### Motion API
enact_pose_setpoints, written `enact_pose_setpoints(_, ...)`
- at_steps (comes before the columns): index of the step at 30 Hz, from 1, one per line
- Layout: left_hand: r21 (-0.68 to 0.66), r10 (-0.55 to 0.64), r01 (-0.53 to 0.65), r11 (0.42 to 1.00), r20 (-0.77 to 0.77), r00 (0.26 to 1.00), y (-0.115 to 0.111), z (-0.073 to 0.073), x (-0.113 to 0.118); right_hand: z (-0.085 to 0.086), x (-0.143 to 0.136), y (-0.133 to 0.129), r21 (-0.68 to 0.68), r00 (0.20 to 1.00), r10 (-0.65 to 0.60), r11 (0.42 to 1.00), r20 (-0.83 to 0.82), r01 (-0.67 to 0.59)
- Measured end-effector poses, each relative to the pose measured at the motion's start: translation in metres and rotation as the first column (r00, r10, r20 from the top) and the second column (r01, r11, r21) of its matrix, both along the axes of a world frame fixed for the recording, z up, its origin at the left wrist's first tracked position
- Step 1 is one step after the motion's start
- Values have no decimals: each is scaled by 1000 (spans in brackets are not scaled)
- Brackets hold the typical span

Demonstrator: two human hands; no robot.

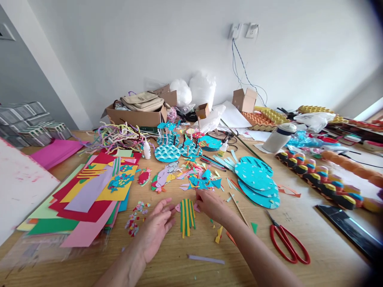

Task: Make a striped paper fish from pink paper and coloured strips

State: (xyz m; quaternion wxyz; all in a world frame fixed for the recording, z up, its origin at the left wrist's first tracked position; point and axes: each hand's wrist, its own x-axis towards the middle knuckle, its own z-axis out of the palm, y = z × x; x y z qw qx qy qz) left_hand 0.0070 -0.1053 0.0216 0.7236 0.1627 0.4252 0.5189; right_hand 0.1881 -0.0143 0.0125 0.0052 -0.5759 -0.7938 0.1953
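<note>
A striped paper fish (187, 217) lies flat on the table between my hands. It has green and yellow strips for a body, a pink head at its left end and a purple tail piece at its right. My left hand (157, 227) is beside the head, fingers apart and loosely bent, with fingertips at the head's edge. Over the tail end, the fingers of my right hand (211, 205) are pressed together on the fish; the fingertips partly hide the tail. A lilac paper strip (206, 259) lies nearer to me.
Red-handled scissors (289, 243) and a thin wooden stick (239, 210) lie at right, below blue paper ovals (255, 177). Coloured sheets (86, 199) are stacked left. Behind are paper scraps (203, 179), a glue bottle (147, 150), a white bottle (279, 137) and a phone (347, 229) far right.
</note>
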Motion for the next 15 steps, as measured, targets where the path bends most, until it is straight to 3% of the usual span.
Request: enact_pose_setpoints(15, -45, 16, -17, 999, -33, 999, 2, 3, -2, -2, 3, -3, 13, 969, -94, 995, -227, 100)
